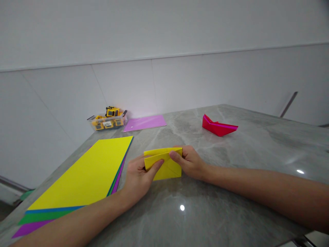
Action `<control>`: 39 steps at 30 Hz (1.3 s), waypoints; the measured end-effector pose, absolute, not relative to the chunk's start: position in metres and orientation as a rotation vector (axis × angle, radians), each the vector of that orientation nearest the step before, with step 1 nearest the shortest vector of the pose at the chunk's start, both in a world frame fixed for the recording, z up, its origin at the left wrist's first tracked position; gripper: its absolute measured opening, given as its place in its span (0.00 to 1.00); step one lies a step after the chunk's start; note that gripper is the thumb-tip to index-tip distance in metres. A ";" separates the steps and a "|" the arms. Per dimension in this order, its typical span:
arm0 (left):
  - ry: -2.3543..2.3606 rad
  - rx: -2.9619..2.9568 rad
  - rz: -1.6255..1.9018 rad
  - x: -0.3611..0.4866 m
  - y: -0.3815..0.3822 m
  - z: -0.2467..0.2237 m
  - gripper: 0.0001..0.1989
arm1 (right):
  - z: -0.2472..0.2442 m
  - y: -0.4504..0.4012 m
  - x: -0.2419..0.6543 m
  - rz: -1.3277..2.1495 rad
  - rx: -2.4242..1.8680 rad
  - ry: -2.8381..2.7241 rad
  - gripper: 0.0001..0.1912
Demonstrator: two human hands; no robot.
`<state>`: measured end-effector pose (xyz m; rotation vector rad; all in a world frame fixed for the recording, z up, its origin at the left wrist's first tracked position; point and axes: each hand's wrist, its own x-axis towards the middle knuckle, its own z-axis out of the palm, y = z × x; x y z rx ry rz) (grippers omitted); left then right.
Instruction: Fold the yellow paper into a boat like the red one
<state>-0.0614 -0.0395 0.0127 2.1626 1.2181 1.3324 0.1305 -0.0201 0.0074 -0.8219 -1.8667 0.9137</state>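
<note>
A small folded piece of yellow paper [168, 168] is held up just above the grey table, its layers parted a little along the top edge and creases showing on its front. My left hand [140, 173] grips its left side, thumb on the front and fingers tucked in behind and between the layers. At the upper right corner, my right hand [189, 161] pinches it, thumb pressed on the front and the other fingers mostly hidden behind.
Left of my hands lies a fanned stack of coloured sheets [87, 171], yellow on top. Farther back are a clear plastic box [108, 123] of yellow toy vehicles and a flat pink sheet [146, 122]. A red folded paper boat [219, 128] sits on the marbled table [231, 212] at right.
</note>
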 end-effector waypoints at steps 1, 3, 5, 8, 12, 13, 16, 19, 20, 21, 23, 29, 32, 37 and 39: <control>1.209 2.169 1.333 -0.061 -0.040 0.013 0.11 | 0.008 -0.021 0.130 0.928 -0.819 -1.858 0.23; 1.183 2.176 1.334 -0.060 -0.040 0.015 0.10 | 0.009 -0.022 0.129 0.931 -0.814 -1.840 0.23; 1.173 2.187 1.347 -0.060 -0.041 0.015 0.09 | 0.010 -0.024 0.128 0.902 -0.810 -1.827 0.23; 1.204 2.213 1.349 -0.059 -0.042 0.017 0.10 | 0.012 -0.025 0.127 0.841 -0.799 -1.840 0.24; 1.243 2.173 1.294 -0.059 -0.044 0.016 0.11 | 0.012 -0.024 0.129 0.791 -0.779 -1.871 0.25; 1.242 2.146 1.274 -0.058 -0.045 0.015 0.11 | 0.012 -0.024 0.129 0.815 -0.770 -1.861 0.25; 1.194 1.965 1.272 -0.055 -0.046 0.013 0.09 | 0.010 -0.025 0.130 1.000 -0.730 -1.756 0.24; 1.051 1.619 1.352 -0.048 -0.047 0.013 0.18 | 0.011 -0.025 0.128 1.231 -0.708 -1.592 0.23; 1.006 1.527 1.371 -0.046 -0.047 0.014 0.22 | 0.011 -0.024 0.127 1.265 -0.721 -1.554 0.22; 0.975 1.466 1.387 -0.045 -0.047 0.015 0.25 | 0.012 -0.022 0.126 1.255 -0.749 -1.537 0.22; 0.972 1.426 1.427 -0.044 -0.046 0.016 0.26 | 0.014 -0.017 0.126 1.111 -0.841 -1.558 0.22; 1.098 1.423 1.315 -0.049 -0.039 0.015 0.20 | 0.017 -0.009 0.129 0.736 -0.976 -1.634 0.23; 1.006 1.319 1.053 -0.049 -0.033 0.011 0.15 | 0.015 -0.010 0.130 0.761 -0.972 -1.601 0.23; 0.816 1.188 0.926 -0.048 -0.028 0.003 0.17 | 0.014 -0.007 0.130 0.948 -0.943 -1.496 0.23; 0.833 1.175 0.914 -0.048 -0.028 0.003 0.17 | 0.016 -0.005 0.131 0.949 -0.913 -1.469 0.23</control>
